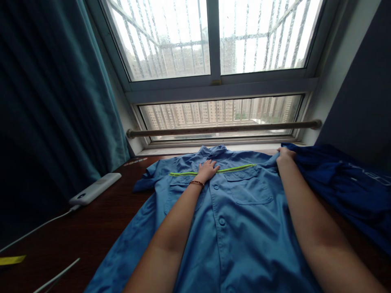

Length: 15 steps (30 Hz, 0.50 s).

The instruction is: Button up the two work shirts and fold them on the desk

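Note:
A light blue button-up work shirt (244,228) lies spread front side up, its collar toward the window. A yellow-green stripe (236,168) crosses its chest above two flap pockets. My left hand (207,170) rests flat on the upper chest beside the button placket, fingers spread; a beaded bracelet (197,182) circles that wrist. Out at the shirt's right sleeve side, my right hand (285,154) is closed on the blue cloth of the sleeve. Just beyond it lies a darker blue garment (342,175) with pale lettering. The shirt's lower hem is out of view.
The dark wooden surface (122,211) carries a white power bank (95,189) with a white cable (39,228) at the left. A yellow strip (12,260) lies near the left edge. A teal curtain (61,81) hangs at left. A rail (222,130) spans the window.

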{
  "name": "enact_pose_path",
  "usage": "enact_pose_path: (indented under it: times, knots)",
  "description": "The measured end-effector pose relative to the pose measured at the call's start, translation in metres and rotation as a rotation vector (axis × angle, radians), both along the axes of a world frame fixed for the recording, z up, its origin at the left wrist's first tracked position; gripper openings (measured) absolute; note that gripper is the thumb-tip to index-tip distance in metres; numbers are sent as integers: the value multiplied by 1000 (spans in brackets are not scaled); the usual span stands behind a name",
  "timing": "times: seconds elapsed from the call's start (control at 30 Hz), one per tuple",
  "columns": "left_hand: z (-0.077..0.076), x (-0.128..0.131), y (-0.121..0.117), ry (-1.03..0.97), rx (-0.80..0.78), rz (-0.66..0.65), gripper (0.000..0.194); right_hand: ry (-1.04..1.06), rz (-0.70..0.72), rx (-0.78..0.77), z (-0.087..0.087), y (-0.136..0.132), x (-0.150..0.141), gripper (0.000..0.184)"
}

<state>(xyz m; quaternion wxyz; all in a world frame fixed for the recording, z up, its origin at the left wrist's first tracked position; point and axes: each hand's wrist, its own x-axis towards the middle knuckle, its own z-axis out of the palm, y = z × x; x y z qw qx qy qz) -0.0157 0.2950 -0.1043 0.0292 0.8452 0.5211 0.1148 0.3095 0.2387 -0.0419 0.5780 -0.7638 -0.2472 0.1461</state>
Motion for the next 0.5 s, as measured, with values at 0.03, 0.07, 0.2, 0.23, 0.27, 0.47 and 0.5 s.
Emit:
enact_pose_path:
  times: [0.03, 0.07, 0.2, 0.23, 0.27, 0.47, 0.5]
  knots:
    - [0, 0, 1, 2, 1, -1, 51, 43, 33, 4, 4, 0, -2, 34]
    - [-1, 0, 1, 3, 2, -1, 51, 78, 73, 11, 9, 0, -5, 34]
    - [-2, 0, 2, 6, -3, 2, 51, 271, 674, 11, 28, -8, -26, 40]
    - [-2, 0, 2, 4, 0, -4, 51, 318, 860, -11, 32, -10, -32, 44]
    - [-2, 0, 1, 2, 5, -10, 51, 337, 990, -35, 35, -11, -37, 48]
    - [-2, 0, 1, -1, 11, -1, 50, -210, 722, -296, 29, 3, -53, 38]
    - [-2, 0, 1, -4, 13, -2, 50, -295, 684, -344, 24, 8, -55, 36]
